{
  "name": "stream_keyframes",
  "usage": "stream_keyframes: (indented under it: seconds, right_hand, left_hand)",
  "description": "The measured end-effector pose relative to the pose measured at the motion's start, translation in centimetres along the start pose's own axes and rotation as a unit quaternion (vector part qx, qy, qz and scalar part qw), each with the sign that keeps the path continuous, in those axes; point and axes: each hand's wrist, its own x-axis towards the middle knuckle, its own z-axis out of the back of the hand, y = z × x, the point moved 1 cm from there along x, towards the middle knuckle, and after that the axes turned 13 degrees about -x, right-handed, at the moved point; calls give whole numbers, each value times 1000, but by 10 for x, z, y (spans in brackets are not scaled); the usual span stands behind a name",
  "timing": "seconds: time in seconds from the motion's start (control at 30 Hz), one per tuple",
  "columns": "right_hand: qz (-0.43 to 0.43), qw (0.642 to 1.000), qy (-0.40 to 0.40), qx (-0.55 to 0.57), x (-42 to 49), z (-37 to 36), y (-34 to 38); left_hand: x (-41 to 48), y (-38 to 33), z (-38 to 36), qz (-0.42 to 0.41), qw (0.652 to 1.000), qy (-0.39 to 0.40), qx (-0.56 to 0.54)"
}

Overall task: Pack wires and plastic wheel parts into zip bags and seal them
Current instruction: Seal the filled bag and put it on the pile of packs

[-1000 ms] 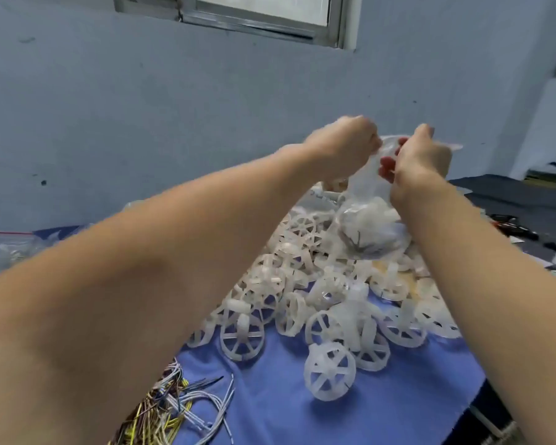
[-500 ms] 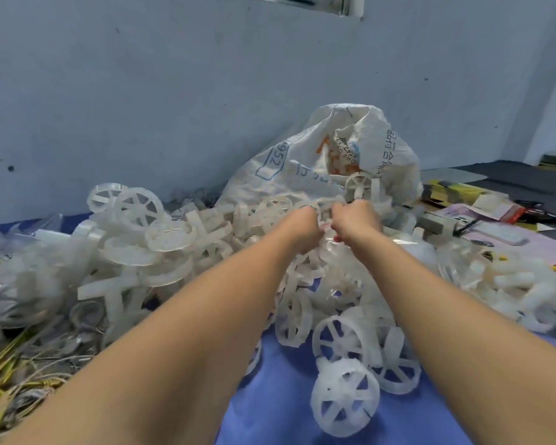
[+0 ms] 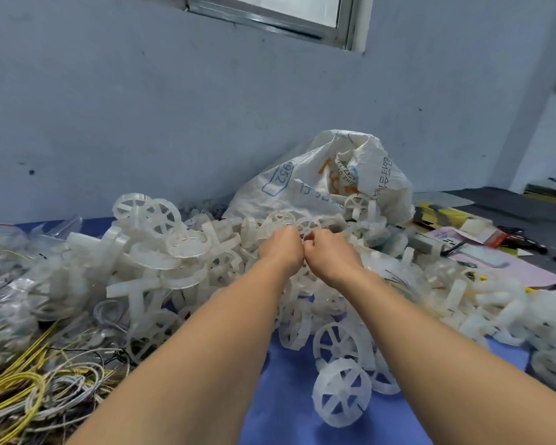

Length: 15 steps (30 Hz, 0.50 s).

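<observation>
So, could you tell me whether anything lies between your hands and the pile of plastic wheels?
Nothing visible does. The left hand and right hand are already down on the pile of plastic wheels, fingers curled into it; what they grip is hidden.

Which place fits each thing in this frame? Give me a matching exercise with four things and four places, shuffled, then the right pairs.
Things:
1. woven sack
2. bundle of wires
3. window
4. papers

Places:
A. top of the view, set in the wall
B. near left corner of the table
C. far right of the table
D. against the wall, behind the wheel pile

Pairs: 1-D, 2-B, 3-A, 4-C
</observation>
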Motion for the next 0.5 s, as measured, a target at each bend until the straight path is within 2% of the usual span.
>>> stream_keyframes:
  seconds: [0.1,0.23,0.37,0.5]
  right_hand:
    - [18,1000,-7,-20,-8,0,3]
    - [26,997,-75,21,-18,19,27]
    - [66,978,-131,147,-41,34,99]
    - [126,962,-115,214,-86,33,201]
  left_hand:
    - [-12,1,5,-10,999,34,6]
    - [-32,2,47,-82,996,32,-2]
    - [-71,29,120,-118,993,-28,-4]
    - [-132,86,205,-93,993,-54,48]
